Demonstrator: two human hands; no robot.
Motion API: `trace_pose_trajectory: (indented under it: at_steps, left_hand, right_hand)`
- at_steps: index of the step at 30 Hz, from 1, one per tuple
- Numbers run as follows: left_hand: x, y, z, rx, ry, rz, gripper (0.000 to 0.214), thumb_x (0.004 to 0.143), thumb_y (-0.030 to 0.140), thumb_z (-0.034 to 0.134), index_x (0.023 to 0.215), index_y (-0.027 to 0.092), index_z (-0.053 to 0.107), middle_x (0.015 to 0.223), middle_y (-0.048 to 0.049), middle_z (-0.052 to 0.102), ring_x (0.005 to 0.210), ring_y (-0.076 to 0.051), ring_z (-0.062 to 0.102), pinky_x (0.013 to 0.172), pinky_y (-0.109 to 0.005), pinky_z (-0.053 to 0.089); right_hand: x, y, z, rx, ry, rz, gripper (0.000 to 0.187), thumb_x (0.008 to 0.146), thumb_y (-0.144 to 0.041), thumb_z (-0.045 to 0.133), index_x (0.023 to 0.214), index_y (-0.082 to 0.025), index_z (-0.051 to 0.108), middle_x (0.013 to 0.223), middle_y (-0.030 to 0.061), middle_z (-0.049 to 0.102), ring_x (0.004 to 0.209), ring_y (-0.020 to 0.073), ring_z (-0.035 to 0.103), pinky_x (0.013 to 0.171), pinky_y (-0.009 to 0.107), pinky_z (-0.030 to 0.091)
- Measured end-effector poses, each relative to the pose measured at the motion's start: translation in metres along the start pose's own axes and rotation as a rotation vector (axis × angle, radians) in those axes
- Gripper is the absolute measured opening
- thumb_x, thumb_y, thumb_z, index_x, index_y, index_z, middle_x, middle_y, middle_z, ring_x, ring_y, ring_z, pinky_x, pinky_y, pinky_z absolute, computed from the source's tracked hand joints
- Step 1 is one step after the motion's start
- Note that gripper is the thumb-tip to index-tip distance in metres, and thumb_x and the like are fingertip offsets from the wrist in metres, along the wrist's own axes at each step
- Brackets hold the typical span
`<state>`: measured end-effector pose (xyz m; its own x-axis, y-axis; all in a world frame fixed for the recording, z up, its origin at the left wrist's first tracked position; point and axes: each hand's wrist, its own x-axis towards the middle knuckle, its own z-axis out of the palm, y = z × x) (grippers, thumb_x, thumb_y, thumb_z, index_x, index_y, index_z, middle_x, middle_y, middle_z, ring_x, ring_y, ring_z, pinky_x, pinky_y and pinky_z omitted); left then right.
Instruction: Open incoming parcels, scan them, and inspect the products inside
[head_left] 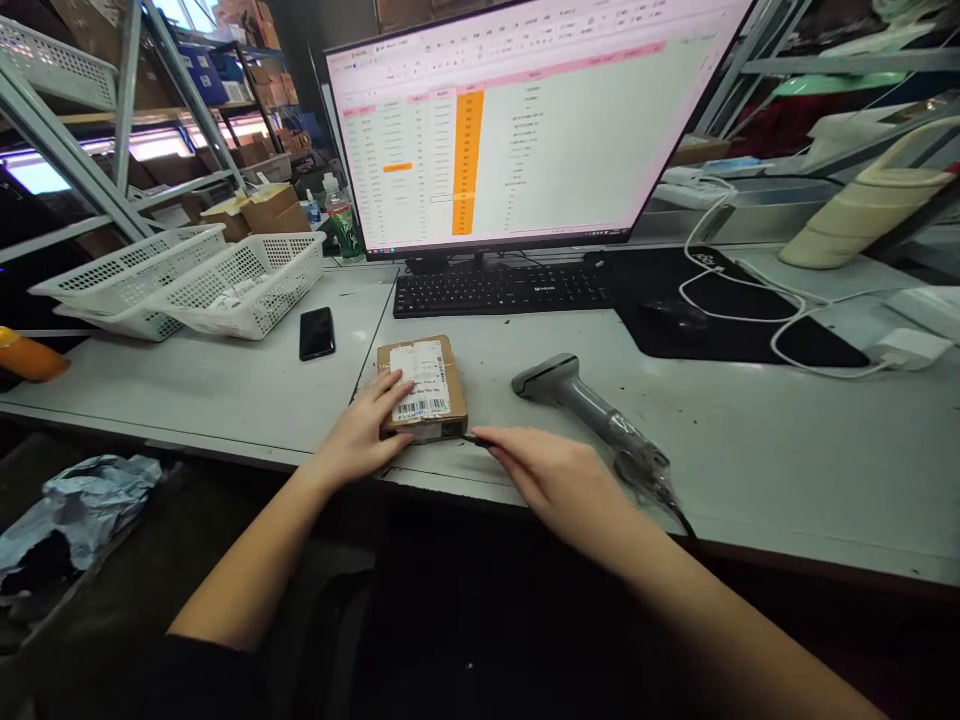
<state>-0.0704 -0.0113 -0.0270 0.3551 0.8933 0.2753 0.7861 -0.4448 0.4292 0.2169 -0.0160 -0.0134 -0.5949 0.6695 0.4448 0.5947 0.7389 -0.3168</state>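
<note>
A small brown cardboard box (457, 392) with a white barcode label (427, 375) lies near the desk's front edge. My left hand (367, 425) holds its left side, fingers over the label and thumb along the front face. At the box's front right corner, my right hand (551, 470) pinches a thin black tool (480, 441); its tip meets the box there. The tool looks like a small cutter, but most of it is hidden in my fingers. Just right of the box, a grey handheld barcode scanner (581, 395) lies on the desk, its handle wrapped in clear plastic.
Behind the box are a black keyboard (502, 291) and a monitor (517, 140) showing a spreadsheet. A phone (316, 333) and white plastic baskets (247, 285) are at left. A mouse (679, 320), a black mat (637, 275) and a white cable (787, 350) lie at right.
</note>
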Motion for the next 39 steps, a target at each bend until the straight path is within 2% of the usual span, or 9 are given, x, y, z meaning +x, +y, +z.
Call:
trace_pose_trajectory:
  at_steps: [4,9,12,15,17,20,22,24,39]
  left_hand:
    - [-0.009,0.024,0.008,0.142,0.026,0.04,0.059,0.092,0.035,0.064,0.148,0.02,0.048,0.153,-0.0149,0.046,0.143,-0.033,0.041,0.117,-0.052,0.041]
    - [0.001,0.027,-0.012,0.152,-0.02,0.069,0.061,0.087,0.042,0.071,0.142,0.021,0.057,0.135,-0.0139,0.056,0.125,-0.033,0.05,0.107,-0.052,0.046]
    - [0.028,0.019,-0.029,0.072,-0.088,0.134,0.049,0.092,0.048,0.062,0.135,0.025,0.062,0.129,-0.0106,0.06,0.12,-0.029,0.054,0.106,-0.049,0.046]
    - [0.071,0.008,-0.032,0.043,-0.041,0.184,0.048,0.097,0.05,0.052,0.134,0.023,0.063,0.138,-0.0111,0.058,0.13,-0.027,0.051,0.114,-0.046,0.038]
    - [0.099,0.002,-0.025,0.093,-0.034,0.116,0.053,0.096,0.053,0.052,0.136,0.021,0.062,0.148,-0.0133,0.052,0.14,-0.03,0.043,0.119,-0.047,0.031]
    - [0.123,-0.004,-0.008,0.118,-0.164,-0.1,0.063,0.092,0.066,0.048,0.138,0.026,0.06,0.145,-0.011,0.057,0.131,-0.032,0.053,0.109,-0.046,0.042]
    - [0.126,-0.006,-0.001,0.112,-0.202,-0.196,0.063,0.091,0.072,0.044,0.136,0.032,0.061,0.134,-0.0064,0.067,0.117,-0.031,0.062,0.097,-0.043,0.048]
    - [0.123,-0.005,0.001,0.114,-0.166,-0.223,0.058,0.092,0.071,0.043,0.134,0.035,0.062,0.128,-0.0035,0.07,0.112,-0.03,0.064,0.091,-0.041,0.048]
    - [0.117,-0.002,0.001,0.17,-0.096,-0.209,0.052,0.095,0.063,0.041,0.122,0.03,0.07,0.118,-0.0063,0.068,0.104,-0.028,0.062,0.084,-0.036,0.046]
  right_hand:
    - [0.003,-0.004,0.006,0.056,-0.082,0.05,0.032,0.101,-0.016,0.045,0.127,-0.02,0.064,0.113,0.0071,0.075,0.095,0.0213,0.073,0.081,0.037,0.06]
    - [-0.009,-0.008,-0.005,0.127,-0.159,0.055,0.028,0.099,-0.018,0.054,0.121,-0.028,0.068,0.111,0.003,0.069,0.078,0.0142,0.069,0.071,0.028,0.056]
    - [-0.012,-0.008,-0.006,0.051,-0.102,-0.02,0.029,0.099,-0.017,0.053,0.121,-0.025,0.069,0.108,0.0034,0.069,0.076,0.0135,0.068,0.066,0.026,0.052]
    - [-0.009,-0.01,-0.003,-0.07,-0.075,-0.087,0.03,0.098,-0.014,0.052,0.123,-0.021,0.068,0.104,0.0047,0.071,0.075,0.0149,0.068,0.06,0.026,0.048]
    - [-0.006,-0.012,0.0,-0.138,-0.078,-0.11,0.031,0.097,-0.013,0.053,0.123,-0.02,0.068,0.102,0.0051,0.071,0.074,0.0149,0.067,0.057,0.026,0.045]
    - [-0.001,-0.017,0.001,-0.199,-0.091,-0.125,0.033,0.095,-0.01,0.053,0.123,-0.02,0.067,0.099,0.0049,0.07,0.071,0.0138,0.065,0.054,0.026,0.041]
    - [0.001,-0.019,0.0,-0.224,-0.113,-0.138,0.034,0.094,-0.008,0.053,0.124,-0.019,0.066,0.097,0.0049,0.07,0.07,0.0137,0.064,0.054,0.026,0.04]
    - [0.002,-0.02,-0.001,-0.247,-0.131,-0.16,0.036,0.092,-0.006,0.053,0.124,-0.018,0.065,0.097,0.005,0.07,0.07,0.0142,0.064,0.055,0.027,0.039]
    - [0.014,-0.048,-0.006,-0.403,-0.187,-0.123,0.042,0.083,0.001,0.053,0.12,-0.016,0.068,0.094,0.0068,0.071,0.065,0.0167,0.063,0.052,0.03,0.033]
